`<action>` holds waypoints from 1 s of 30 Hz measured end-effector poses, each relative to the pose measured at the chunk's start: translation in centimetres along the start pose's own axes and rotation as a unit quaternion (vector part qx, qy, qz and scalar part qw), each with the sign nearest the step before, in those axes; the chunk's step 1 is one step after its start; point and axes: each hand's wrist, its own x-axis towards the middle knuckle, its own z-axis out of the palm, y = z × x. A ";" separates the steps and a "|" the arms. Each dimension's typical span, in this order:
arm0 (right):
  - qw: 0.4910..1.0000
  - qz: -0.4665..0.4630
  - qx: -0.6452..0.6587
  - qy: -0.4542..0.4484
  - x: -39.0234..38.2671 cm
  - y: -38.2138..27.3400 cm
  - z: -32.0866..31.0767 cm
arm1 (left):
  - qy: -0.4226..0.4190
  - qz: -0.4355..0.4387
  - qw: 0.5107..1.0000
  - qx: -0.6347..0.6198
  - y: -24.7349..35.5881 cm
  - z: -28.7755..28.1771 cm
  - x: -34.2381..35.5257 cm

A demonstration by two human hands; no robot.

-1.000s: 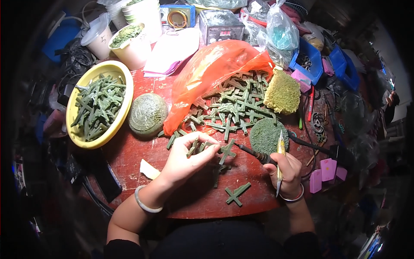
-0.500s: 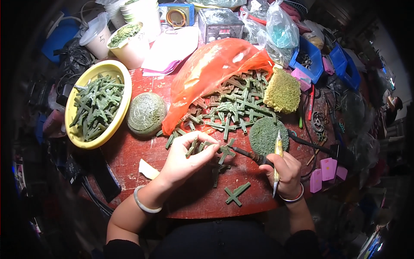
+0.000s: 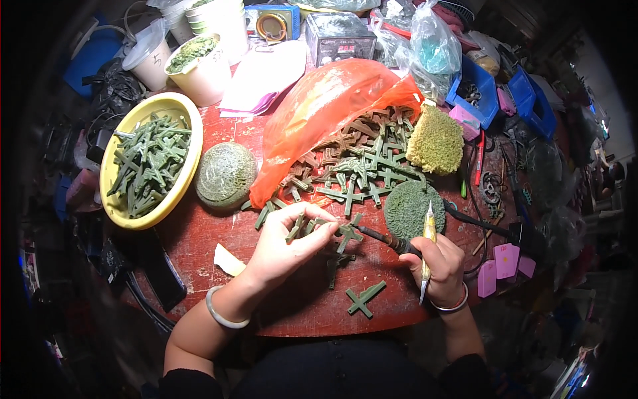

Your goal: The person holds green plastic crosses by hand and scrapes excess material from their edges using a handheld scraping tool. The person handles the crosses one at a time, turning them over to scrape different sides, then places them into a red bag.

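My left hand (image 3: 282, 239) is closed on several green crosses, pinching one cross (image 3: 348, 233) between thumb and fingertips. My right hand (image 3: 441, 267) is wrapped round a soldering iron (image 3: 400, 244), whose thin metal tip meets or nearly meets the pinched cross. A yellow-handled, pointed carving tool (image 3: 428, 229) also sits upright in the right hand. One green cross (image 3: 362, 299) lies loose near the table's front edge, and another green piece (image 3: 332, 270) lies below the left fingertips. Beyond both hands, a heap of green and brown crosses (image 3: 352, 169) spills from an orange plastic bag (image 3: 312, 113).
On the left stand a yellow basin (image 3: 197, 156) of green pieces and a round greenish block (image 3: 226, 177). Right of the heap are a yellow sponge (image 3: 435, 141) and a round green pad (image 3: 413, 209). A cord (image 3: 482, 223) runs right. White buckets (image 3: 199, 70) and a control box (image 3: 340, 40) stand behind.
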 end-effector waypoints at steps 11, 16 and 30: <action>1.000 -0.003 0.007 0.001 -0.1 0.1 0.2 | -0.002 -0.004 1.000 -0.001 -0.1 -0.2 -0.1; 1.000 -0.004 0.008 -0.001 -0.1 0.1 0.1 | -0.004 0.007 1.000 -0.002 0.1 0.0 -0.1; 1.000 0.011 0.023 0.003 -0.3 0.2 0.2 | -0.001 -0.004 1.000 -0.008 0.1 -0.1 -0.1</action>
